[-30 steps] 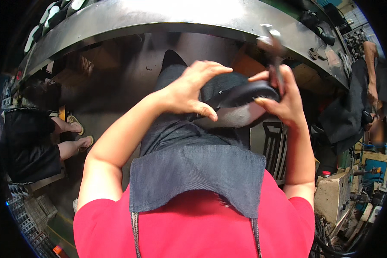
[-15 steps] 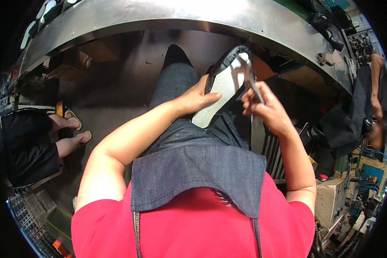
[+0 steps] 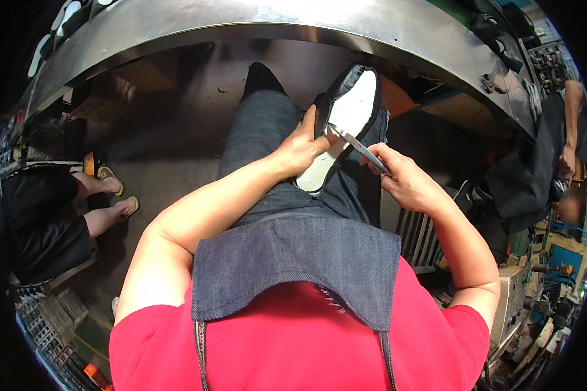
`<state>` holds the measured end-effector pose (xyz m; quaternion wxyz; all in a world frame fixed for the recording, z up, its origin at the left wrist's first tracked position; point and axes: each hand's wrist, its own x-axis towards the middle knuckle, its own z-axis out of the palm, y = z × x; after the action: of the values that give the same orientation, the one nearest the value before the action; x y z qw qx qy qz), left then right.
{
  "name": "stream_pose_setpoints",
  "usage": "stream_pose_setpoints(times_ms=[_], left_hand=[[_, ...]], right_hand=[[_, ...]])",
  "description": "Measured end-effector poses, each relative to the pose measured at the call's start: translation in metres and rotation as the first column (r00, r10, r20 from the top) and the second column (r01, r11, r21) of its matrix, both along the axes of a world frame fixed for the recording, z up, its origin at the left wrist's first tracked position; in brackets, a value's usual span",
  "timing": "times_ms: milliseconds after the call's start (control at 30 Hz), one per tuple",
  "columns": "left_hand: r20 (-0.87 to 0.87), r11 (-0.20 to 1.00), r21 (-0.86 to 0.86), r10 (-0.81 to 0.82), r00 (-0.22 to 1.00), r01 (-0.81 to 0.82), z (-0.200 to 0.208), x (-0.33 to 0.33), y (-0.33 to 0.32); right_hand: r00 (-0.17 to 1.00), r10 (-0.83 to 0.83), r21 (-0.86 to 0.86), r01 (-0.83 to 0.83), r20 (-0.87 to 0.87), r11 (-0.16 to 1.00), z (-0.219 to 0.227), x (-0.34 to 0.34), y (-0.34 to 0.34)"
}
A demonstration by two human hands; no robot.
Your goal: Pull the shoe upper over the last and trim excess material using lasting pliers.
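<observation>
Steel bench (image 3: 254,14), left grip (image 3: 297,151) holding shoe (image 3: 357,99), right grip (image 3: 407,181) clasping tool (image 3: 364,150), now mid-shoe

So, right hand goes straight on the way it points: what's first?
Right hand, leading with its slim grey metal tool, likely meets the black shoe's flat white underside first, around mid-length; depth at the tip is unclear.

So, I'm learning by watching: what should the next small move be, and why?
Perhaps pull the dark rim of the shoe inward with the pincers: their head lies at that rim beside the thumb of the left hand, which holds the shoe pale underside up, and the right hand has their handles. Their bite is unclear.
</observation>
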<state>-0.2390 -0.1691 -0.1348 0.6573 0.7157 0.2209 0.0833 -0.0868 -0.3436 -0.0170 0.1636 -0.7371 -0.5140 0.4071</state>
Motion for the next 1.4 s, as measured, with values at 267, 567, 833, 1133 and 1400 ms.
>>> stream_pose_setpoints(times_ms=[267,567,833,1133,1400], left_hand=[[-0.044,0.981,0.164,-0.096,0.994,0.102,-0.015,-0.002,0.004],[-0.029,0.975,0.203,-0.089,0.996,0.093,-0.013,-0.005,0.001],[-0.077,0.979,0.146,-0.134,0.988,0.144,-0.013,0.001,0.011],[0.029,0.974,-0.137,-0.180,0.983,0.182,-0.008,0.004,0.010],[0.044,0.969,-0.122,-0.212,0.976,0.216,-0.011,0.008,0.011]], right_hand=[[0.978,0.119,-0.084,-0.106,0.169,0.991,0.012,-0.003,0.010],[0.908,0.192,-0.002,-0.206,0.372,0.979,-0.029,0.003,0.003],[0.920,0.221,0.188,-0.291,0.323,0.938,-0.056,0.030,0.000],[0.917,0.171,0.220,-0.261,0.359,0.940,-0.071,0.039,-0.021],[0.966,0.117,0.194,-0.164,0.232,0.967,-0.057,0.033,-0.031]])
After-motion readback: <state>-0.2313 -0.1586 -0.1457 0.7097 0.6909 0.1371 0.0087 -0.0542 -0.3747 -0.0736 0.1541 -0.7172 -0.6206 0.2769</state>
